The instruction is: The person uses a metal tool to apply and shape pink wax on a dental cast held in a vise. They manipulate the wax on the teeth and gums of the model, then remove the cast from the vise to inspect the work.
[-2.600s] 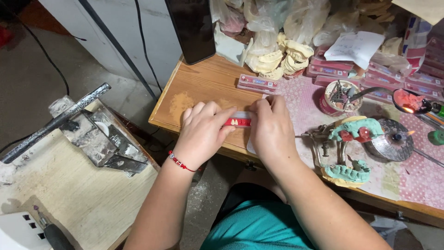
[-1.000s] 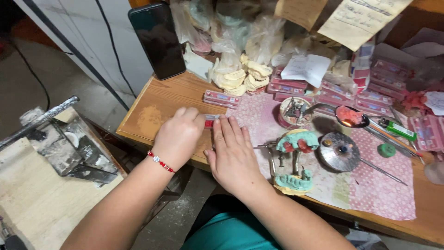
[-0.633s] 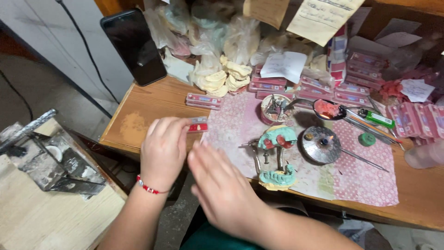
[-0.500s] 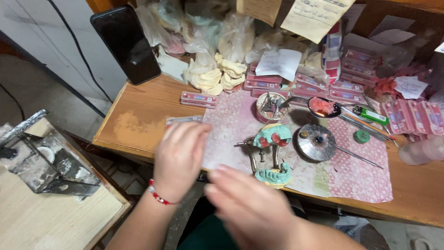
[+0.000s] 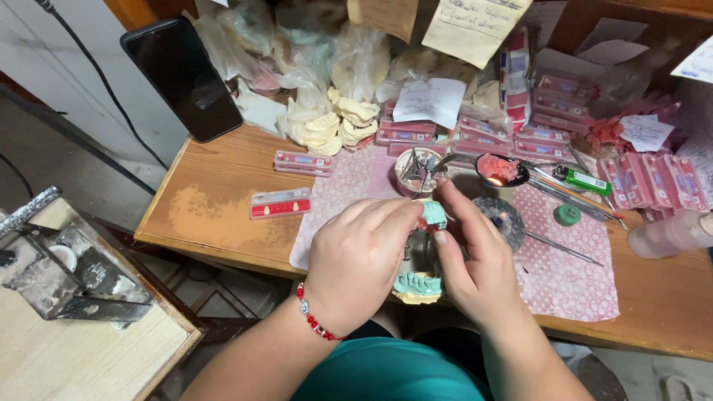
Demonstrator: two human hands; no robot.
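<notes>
Now both hands' fingers (image 5: pixel 445 223) closed around green dental model (image 5: pixel 420 282), gripping it.

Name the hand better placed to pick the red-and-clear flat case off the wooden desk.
Left, probably. The left hand is on the side of the red-and-clear flat case; the right hand would have to cross over.

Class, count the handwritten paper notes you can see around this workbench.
5: two paper notes hang at top centre, one lies on the plaster casts, two sit at right. Others may be hidden.
</notes>
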